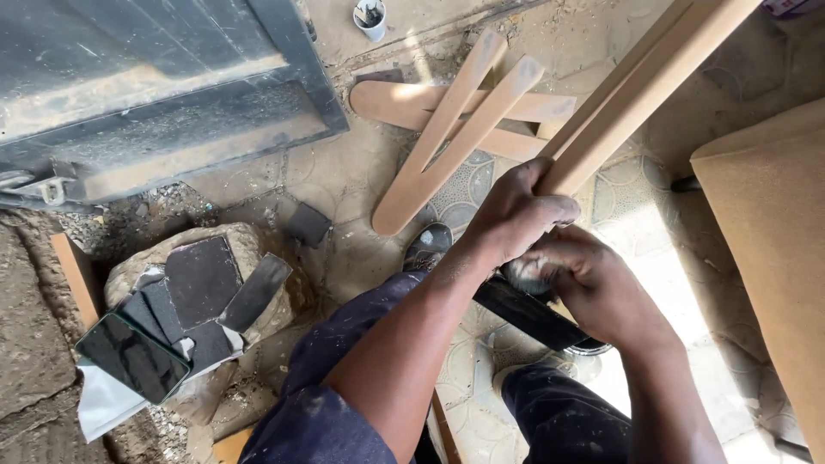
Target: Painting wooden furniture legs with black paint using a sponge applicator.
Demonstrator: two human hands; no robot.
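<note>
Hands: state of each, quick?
Left hand: closed around the wooden slat.
Right hand: closed, pressed against the slat's lower end; what it holds cannot be told.

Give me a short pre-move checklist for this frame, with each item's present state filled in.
1. Left hand grips the long tan wooden slat: ok, fingers wrapped around its lower end.
2. Right hand on the work: ok, pressed at the slat's lower end under the left hand; whether it holds sandpaper, cannot tell.
3. Slat's upper end free: cannot tell, it leaves the frame at the top.
4. Slat's lower end supported: cannot tell, hidden by both hands.
5. Floor around the feet: not ok, loose rounded wooden slats lie crossed by the dusty shoe.
6. Dark sanding sheets at hand: ok, piled on the stone at left.
</note>
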